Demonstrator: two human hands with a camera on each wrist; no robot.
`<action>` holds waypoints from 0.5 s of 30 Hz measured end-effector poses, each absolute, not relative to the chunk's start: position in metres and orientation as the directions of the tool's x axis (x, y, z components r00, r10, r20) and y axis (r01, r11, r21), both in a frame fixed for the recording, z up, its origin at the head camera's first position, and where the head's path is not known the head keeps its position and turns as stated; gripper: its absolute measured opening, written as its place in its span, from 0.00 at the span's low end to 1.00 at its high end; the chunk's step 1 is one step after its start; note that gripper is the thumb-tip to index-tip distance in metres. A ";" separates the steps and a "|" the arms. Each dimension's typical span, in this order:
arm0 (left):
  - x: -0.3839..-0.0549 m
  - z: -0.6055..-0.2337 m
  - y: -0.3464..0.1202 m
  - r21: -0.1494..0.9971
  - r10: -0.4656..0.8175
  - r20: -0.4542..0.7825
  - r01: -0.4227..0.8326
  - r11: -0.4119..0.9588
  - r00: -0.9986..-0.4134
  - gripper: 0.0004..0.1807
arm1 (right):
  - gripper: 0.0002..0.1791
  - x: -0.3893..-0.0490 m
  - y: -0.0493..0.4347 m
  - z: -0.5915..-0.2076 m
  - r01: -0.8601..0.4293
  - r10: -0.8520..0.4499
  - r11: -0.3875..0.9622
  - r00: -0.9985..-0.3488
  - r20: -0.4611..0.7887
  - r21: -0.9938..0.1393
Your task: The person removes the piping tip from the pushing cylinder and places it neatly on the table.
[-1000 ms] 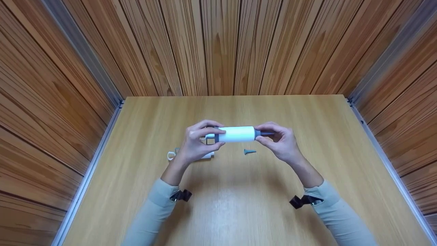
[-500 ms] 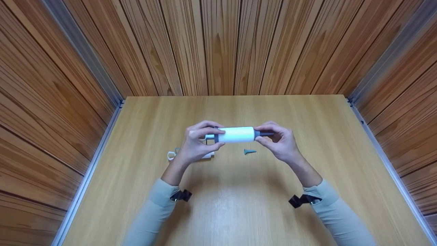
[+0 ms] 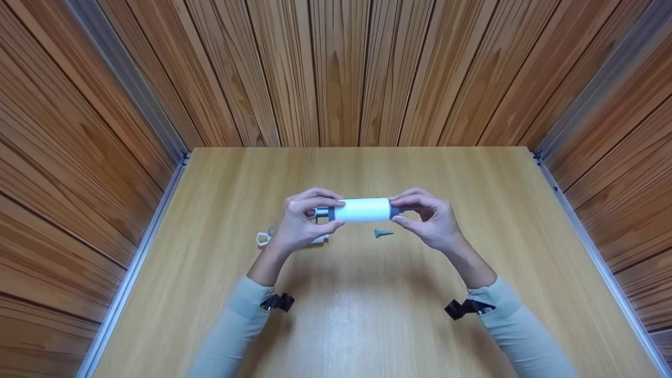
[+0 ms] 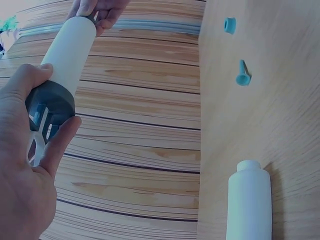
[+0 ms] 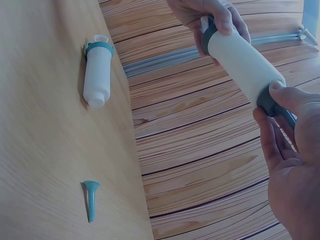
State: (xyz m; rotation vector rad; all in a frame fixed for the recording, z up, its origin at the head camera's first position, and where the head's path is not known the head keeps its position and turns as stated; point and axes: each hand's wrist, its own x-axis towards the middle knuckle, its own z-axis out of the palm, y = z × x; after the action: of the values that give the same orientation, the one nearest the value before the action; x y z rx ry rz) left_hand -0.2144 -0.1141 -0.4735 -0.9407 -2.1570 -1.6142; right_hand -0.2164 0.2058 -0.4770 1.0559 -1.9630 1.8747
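A thick syringe with a white barrel [image 3: 362, 210] is held level above the table between both hands. My left hand [image 3: 305, 220] grips its left end, thumb and fingers round the dark teal collar [image 4: 52, 99]. A pale ring handle [image 4: 36, 147] sticks out behind that collar, near the palm. With thumb and fingers, my right hand [image 3: 429, 218] pinches the dark teal end cap [image 5: 266, 101] at the other end. The slim nozzle [image 5: 287, 119] points into the right palm, partly hidden by the fingers. A loose teal nozzle [image 3: 383, 233] lies on the table below.
Behind the left hand, a second white syringe [image 5: 98, 75] with a teal collar and ring handle lies on the table [image 3: 336, 325]. A small teal ring [image 4: 229, 25] rests beyond the loose nozzle. Wood-plank walls [image 3: 338, 73] stand at the back and sides.
The held syringe has come slightly lower in the head view. The right fingers now sit closer over the end cap, and less of the nozzle shows. Both hands keep their hold.
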 end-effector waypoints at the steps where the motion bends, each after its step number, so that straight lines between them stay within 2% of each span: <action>1: -0.215 -0.474 -0.114 0.743 0.327 0.582 0.650 0.158 -0.745 0.16 | 0.21 -0.217 0.206 -0.477 -0.626 -0.336 -0.077 -0.716 0.611 -0.776; 10: -0.214 -0.475 -0.110 0.730 0.321 0.602 0.667 0.153 -0.732 0.16 | 0.27 -0.217 0.205 -0.486 -0.554 -0.382 -0.105 -0.744 0.548 -0.826; 15: -0.211 -0.476 -0.109 0.711 0.320 0.618 0.684 0.163 -0.718 0.15 | 0.23 -0.212 0.205 -0.486 -0.490 -0.361 0.017 -0.816 0.452 -0.872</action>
State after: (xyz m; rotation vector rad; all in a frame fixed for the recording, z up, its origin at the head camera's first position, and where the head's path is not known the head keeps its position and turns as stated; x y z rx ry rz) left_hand -0.2114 -0.1089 -0.4760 -0.9609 -2.1216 -1.5728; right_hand -0.2119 0.2048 -0.4858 0.9108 -2.1650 1.9298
